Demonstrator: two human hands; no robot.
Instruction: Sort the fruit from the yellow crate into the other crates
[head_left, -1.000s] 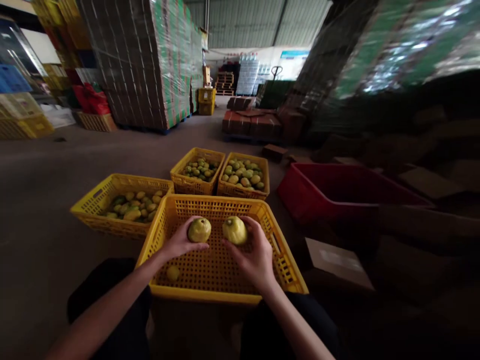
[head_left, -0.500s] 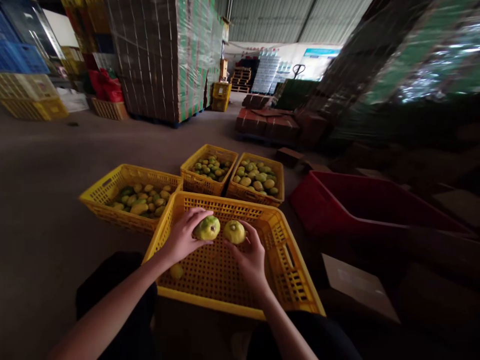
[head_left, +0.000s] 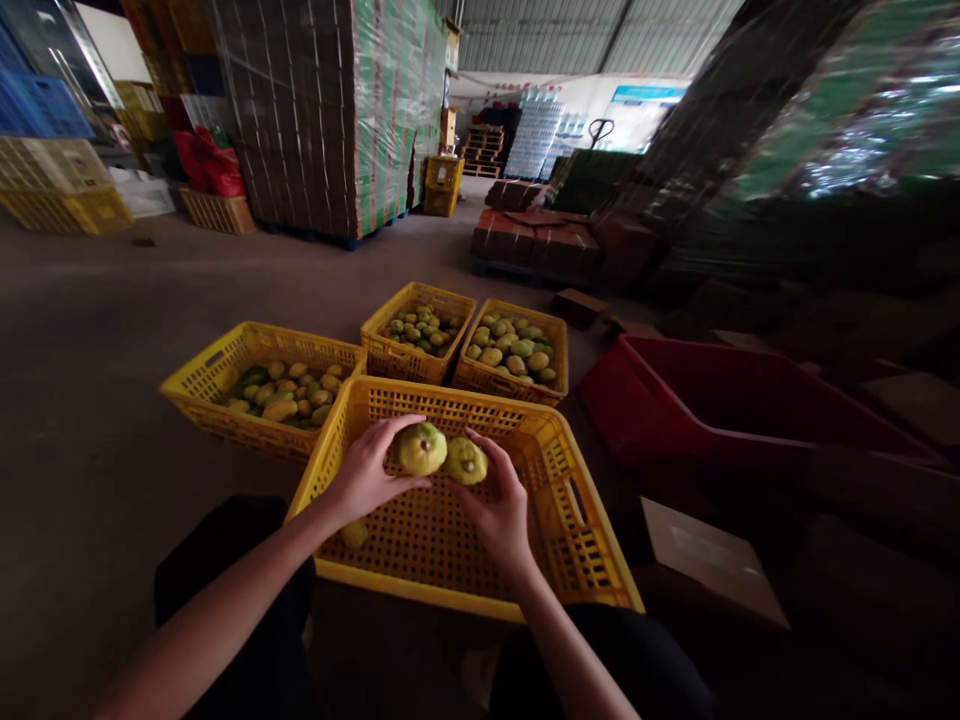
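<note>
My left hand (head_left: 371, 470) is closed round a yellow-green fruit (head_left: 421, 449), its stem end facing me. Beside it, my right hand (head_left: 501, 500) grips a second, slightly smaller yellow-green fruit (head_left: 466, 461) between thumb and fingers. The two fruits sit side by side, nearly or just touching. Both are held above a large yellow plastic crate (head_left: 480, 597) with a perforated floor. One more yellow fruit (head_left: 355, 534) lies in that crate's near left corner, partly behind my left forearm. The exact kind of fruit is hard to make out.
Three yellow crates of similar fruit stand beyond: a left crate (head_left: 187, 385), a middle crate (head_left: 405, 370) and a right crate (head_left: 510, 388). A red bin (head_left: 630, 400) and a cardboard box (head_left: 705, 550) are on my right. Wrapped pallet stacks (head_left: 300, 120) rise behind.
My hands have brought the two fruits closer together. The left fruit has turned so its stem end shows more squarely, and the right one has tilted. The crates stay put.
</note>
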